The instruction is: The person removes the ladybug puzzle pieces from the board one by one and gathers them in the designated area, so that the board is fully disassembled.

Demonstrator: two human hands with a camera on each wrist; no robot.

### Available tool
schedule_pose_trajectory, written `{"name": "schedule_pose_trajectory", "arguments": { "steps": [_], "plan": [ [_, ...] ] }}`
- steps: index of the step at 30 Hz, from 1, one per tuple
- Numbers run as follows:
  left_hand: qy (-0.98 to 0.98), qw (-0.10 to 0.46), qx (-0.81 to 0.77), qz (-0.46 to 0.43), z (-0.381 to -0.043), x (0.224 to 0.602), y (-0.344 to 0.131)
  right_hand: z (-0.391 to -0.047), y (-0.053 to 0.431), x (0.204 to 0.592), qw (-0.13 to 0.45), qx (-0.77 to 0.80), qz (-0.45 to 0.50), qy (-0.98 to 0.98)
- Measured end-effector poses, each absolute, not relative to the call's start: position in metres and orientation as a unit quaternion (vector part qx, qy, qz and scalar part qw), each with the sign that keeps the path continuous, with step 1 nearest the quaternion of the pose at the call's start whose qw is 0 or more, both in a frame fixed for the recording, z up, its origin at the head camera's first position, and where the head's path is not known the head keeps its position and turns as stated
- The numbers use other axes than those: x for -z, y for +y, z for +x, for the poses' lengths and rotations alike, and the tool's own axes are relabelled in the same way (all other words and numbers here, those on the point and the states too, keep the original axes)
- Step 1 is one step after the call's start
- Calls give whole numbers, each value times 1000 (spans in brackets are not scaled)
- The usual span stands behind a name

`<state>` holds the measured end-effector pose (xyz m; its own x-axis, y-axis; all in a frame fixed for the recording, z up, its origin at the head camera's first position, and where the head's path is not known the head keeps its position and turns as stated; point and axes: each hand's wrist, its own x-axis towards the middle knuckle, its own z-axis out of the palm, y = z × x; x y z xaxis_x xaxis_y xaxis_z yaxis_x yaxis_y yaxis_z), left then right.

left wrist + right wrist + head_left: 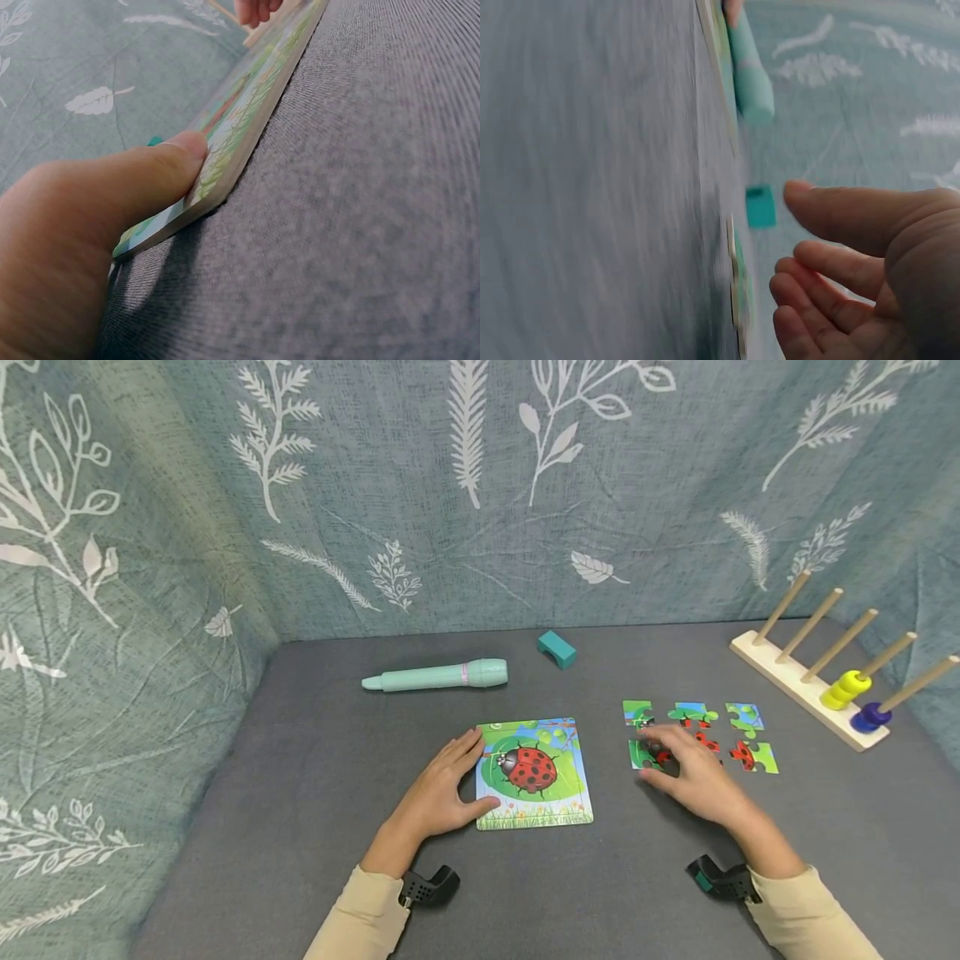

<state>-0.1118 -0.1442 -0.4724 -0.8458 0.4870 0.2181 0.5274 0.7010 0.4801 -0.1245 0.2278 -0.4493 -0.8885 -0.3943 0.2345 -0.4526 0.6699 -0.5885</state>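
Note:
A square ladybug puzzle board lies on the grey table, its picture complete. My left hand rests at its left edge, the fingers at the upper left and the thumb lying on top near the front corner. To the right, my right hand is over a group of loose puzzle pieces, palm down with thumb and fingers apart. It partly hides the left and middle pieces. In the right wrist view the hand has nothing between thumb and fingers, and pieces lie beside it.
Behind the board lie a mint-green microphone-shaped stick and a small teal arch block. A wooden peg stand with yellow and blue rings is at the back right. A patterned curtain borders the table.

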Motion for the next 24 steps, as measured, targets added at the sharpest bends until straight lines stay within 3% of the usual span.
{"name": "schedule_pose_trajectory", "arguments": {
  "steps": [8, 18, 24],
  "plan": [
    [-912, 40, 302, -275, -112, 474, -145, -112, 197, 450, 21, -360, 260, -896],
    [-897, 77, 283, -330, -107, 470, -127, -98, 166, 462, 19, -386, 299, -872],
    [-886, 66, 280, -364, -97, 466, -107, -95, 157, 466, 10, -352, 308, -884]
  ]
}}
